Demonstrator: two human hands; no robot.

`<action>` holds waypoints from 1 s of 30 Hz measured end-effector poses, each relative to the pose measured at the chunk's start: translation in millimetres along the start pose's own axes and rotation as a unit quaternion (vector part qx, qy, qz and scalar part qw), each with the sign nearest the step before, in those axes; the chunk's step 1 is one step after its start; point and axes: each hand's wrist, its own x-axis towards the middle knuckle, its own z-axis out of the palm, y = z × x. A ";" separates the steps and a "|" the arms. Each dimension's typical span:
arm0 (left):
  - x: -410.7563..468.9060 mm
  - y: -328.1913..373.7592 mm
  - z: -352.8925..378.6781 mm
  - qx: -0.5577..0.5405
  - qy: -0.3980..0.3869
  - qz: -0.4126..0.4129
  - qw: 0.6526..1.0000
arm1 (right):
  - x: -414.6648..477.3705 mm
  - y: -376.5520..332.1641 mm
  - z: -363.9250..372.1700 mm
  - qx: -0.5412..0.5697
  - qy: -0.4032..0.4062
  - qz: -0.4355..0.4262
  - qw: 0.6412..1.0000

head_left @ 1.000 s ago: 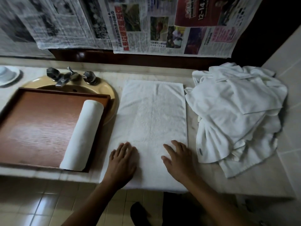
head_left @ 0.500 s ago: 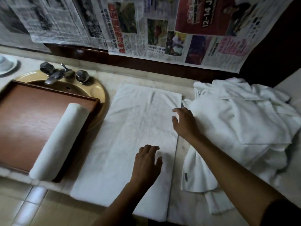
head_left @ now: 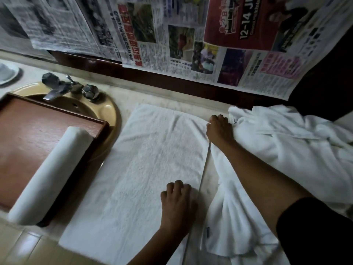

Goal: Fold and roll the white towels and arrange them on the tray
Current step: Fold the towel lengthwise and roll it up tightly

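A white towel lies folded flat and long on the counter, its near end hanging over the edge. My right hand grips its right edge near the far corner, fingers curled. My left hand grips the same right edge nearer to me, fingers curled on the cloth. A rolled white towel lies along the right side of the brown wooden tray, which sits over the sink.
A heap of loose white towels fills the counter on the right, under my right forearm. A yellow sink with a metal tap is behind the tray. Newspaper sheets cover the wall. A white dish sits far left.
Both hands left the towel's near end. The right hand went up the right edge to the far corner; the left hand shifted to the right edge. Both now curl on the cloth.
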 end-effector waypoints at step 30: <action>18.0 -142.6 -155.4 -0.644 -0.049 -0.272 0.713 | 51.8 -139.5 -37.2 0.367 -0.035 -0.119 0.922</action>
